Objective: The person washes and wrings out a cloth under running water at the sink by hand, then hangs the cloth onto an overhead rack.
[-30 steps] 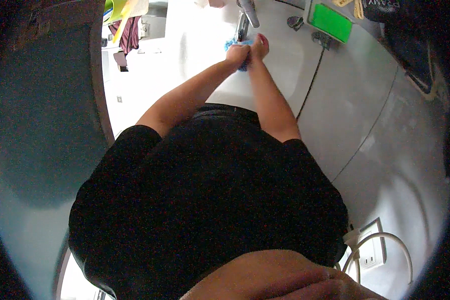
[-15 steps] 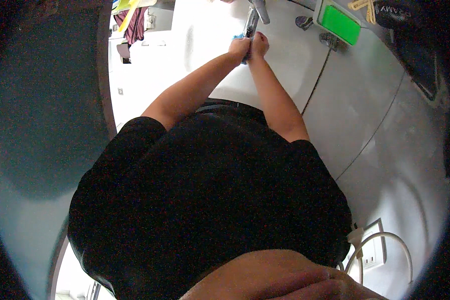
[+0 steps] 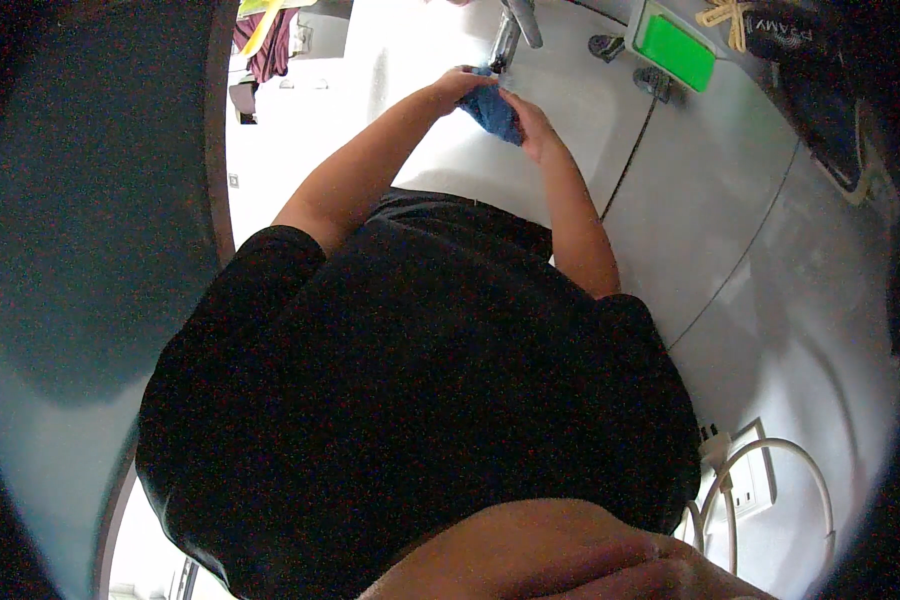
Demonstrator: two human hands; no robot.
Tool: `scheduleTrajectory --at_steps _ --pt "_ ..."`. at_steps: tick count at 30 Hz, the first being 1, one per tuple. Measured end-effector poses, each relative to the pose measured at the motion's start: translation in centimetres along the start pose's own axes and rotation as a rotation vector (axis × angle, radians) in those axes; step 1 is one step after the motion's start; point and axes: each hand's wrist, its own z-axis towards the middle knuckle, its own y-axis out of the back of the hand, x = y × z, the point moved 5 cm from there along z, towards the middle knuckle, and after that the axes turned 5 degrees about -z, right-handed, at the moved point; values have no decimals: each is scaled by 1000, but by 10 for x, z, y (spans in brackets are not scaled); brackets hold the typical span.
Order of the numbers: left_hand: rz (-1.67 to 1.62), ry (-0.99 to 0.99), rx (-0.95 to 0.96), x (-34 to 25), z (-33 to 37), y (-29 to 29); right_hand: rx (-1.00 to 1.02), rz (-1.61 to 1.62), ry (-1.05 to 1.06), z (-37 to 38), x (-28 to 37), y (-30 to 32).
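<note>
Between both hands a crumpled blue cloth (image 3: 492, 113) is held over the white sink (image 3: 570, 120), just below the faucet spout. My left hand (image 3: 460, 85) is closed on the cloth's upper left side, and my right hand (image 3: 533, 125) is closed on its right side. The metal faucet (image 3: 506, 45) comes in from the top, its tip close above my fingers. Some fingertips are hidden behind the cloth or washed out by glare.
Right of the faucet, a bright green block (image 3: 675, 50) rests in a wall holder. Farther right is a dark item with tan clips (image 3: 725, 18). A plug with white cables (image 3: 720, 455) sits at a wall outlet, lower right. A dark panel (image 3: 90, 220) stands on the left.
My hands have moved apart from a tight squeeze, and the blue cloth has spread out between them. The right hand has come nearer and to the right.
</note>
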Motion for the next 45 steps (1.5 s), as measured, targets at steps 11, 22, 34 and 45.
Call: scheduleTrajectory --at_steps 11,22,34,45 --pt "-198 48 -28 13 1 28 16 160 100 3 24 -16" --pt "-61 -36 27 20 10 -30 -203 263 94 45 -12 11" --pt "269 -154 -225 32 11 -28 -717 110 485 47 2 1" --pt "26 -126 -162 35 2 -44 -868 243 547 30 12 -2"
